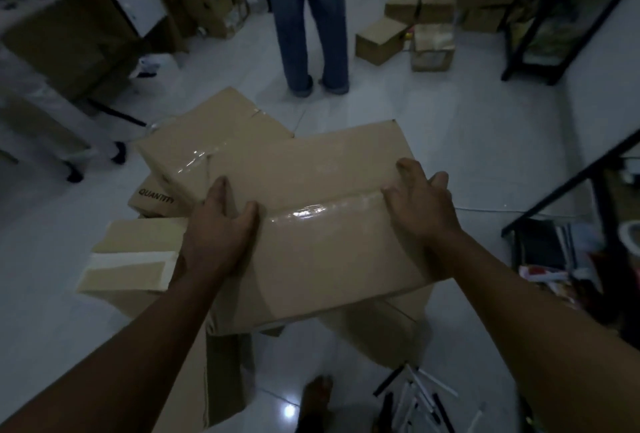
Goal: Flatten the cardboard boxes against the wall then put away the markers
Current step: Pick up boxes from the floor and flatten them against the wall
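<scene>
Four boxes show in the near heap on the floor (467,162): a top box (318,224), a second box (207,141) behind and left of it, a third box (154,198) printed "QUANTITY" under that one, and a fourth box (135,259) at the left with a pale strip of tape across its flap. More cardboard lies under the heap, too jumbled to count. The top box is plain brown, closed, with glossy clear tape running along its middle seam, and it rests tilted over the others. The left hand (218,235) grips its left end, thumb on the top face near the seam, fingers (216,195) curled over the edge. The right hand (422,204) holds the right end, fingers bent over the far side at the end of the tape. A loose scatter of markers (415,394), black and white, lies on the floor near the lower right, beside a bare foot (317,398); their number is unclear. Another person's legs (311,23) stand beyond the heap.
</scene>
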